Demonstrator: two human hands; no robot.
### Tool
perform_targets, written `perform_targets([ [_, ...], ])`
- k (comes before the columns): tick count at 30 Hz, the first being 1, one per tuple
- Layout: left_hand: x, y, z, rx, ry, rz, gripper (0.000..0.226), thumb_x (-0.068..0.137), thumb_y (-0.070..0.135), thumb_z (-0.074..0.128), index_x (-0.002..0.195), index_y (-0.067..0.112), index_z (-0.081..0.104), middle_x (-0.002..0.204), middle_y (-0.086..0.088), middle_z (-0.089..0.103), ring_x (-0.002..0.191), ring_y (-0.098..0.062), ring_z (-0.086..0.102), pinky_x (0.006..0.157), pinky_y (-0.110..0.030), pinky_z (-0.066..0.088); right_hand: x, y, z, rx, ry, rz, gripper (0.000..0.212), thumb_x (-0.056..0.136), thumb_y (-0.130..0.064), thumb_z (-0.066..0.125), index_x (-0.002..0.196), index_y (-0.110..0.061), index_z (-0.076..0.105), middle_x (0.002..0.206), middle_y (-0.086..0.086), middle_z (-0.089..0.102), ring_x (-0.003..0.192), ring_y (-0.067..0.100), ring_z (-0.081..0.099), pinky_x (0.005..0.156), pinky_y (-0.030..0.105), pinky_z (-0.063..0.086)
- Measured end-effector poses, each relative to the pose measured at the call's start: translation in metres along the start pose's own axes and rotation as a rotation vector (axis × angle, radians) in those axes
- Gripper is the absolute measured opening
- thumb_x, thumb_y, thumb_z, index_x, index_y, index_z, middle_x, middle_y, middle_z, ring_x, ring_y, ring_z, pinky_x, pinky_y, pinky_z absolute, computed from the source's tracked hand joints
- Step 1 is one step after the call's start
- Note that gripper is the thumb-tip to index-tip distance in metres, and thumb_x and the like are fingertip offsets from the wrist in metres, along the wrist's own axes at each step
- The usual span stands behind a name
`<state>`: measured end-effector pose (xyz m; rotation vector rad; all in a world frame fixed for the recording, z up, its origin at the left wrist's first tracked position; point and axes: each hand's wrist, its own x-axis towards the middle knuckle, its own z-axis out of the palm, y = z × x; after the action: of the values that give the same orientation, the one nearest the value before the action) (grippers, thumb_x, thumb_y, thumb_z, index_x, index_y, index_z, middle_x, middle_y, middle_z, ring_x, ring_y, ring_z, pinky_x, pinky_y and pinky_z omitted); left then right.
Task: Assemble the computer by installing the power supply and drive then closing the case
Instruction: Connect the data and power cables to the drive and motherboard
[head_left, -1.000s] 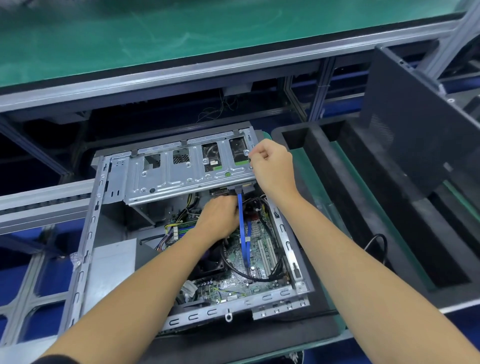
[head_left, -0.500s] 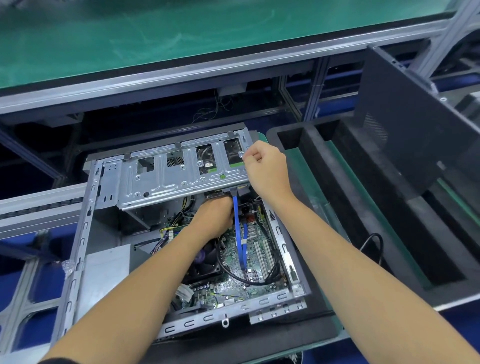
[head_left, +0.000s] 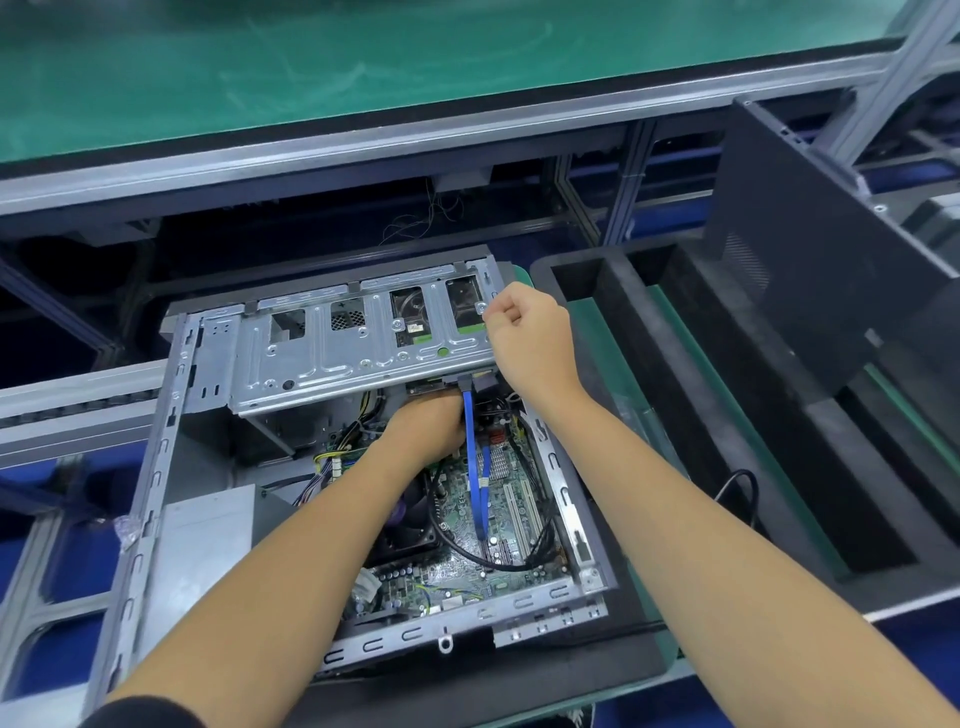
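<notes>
head view: both hands at the drive cage of an open computer case

head view looks down on an open computer case (head_left: 156, 467) lying on its side on a black foam tray (head_left: 582, 670), with the motherboard (head_left: 498, 499) exposed. across the far end of the case sits a silver drive cage (head_left: 332, 358), tilted, and drives show through its two right-hand cutouts.

the right hand (head_left: 530, 338) is at the cage's right end, fingers curled and pinched at the corner beside a small screw; what exactly it pinches is too small to tell. the left hand (head_left: 426, 431) reaches inside the case just under the cage's near edge, fingers tucked out of sight beneath the metal, so i cannot tell whether it grasps anything. a blue flat cable (head_left: 475, 467) runs from a connector under the cage, just right of that hand, down to the motherboard, and a black cable (head_left: 498, 564) loops over the board.

a grey power supply (head_left: 202, 551) fills the near left part of the case. to the right, a dark side panel (head_left: 831, 260) leans upright in a second foam tray (head_left: 727, 415).
</notes>
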<state>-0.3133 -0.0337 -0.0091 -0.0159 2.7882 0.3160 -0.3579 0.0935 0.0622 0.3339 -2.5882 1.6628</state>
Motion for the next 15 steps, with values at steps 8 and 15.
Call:
perform_targets([
  [8, -0.0029, 0.0017, 0.0001, 0.002, 0.042, 0.052, 0.013, 0.091, 0.012, 0.050, 0.080, 0.017, 0.045, 0.063, 0.004, 0.043, 0.064, -0.024, 0.046, 0.054, -0.029, 0.034, 0.0007, 0.0001, 0.0002, 0.006, 0.005, 0.000, 0.016, 0.089, -0.004, 0.050, 0.080, -0.003, 0.063, 0.062, -0.002, 0.054, 0.057, 0.010, 0.044, 0.050, 0.014, 0.038],
  [15, -0.0065, 0.0069, 0.0013, 0.014, 0.022, 0.061, 0.030, 0.085, 0.001, 0.047, 0.068, 0.022, 0.035, 0.059, 0.005, 0.038, 0.055, -0.020, 0.040, 0.053, -0.031, 0.035, 0.0011, -0.0001, 0.0003, 0.011, 0.003, 0.008, 0.016, 0.089, -0.004, 0.050, 0.080, -0.005, 0.064, 0.070, 0.008, 0.062, 0.060, 0.010, 0.047, 0.053, 0.012, 0.040],
])
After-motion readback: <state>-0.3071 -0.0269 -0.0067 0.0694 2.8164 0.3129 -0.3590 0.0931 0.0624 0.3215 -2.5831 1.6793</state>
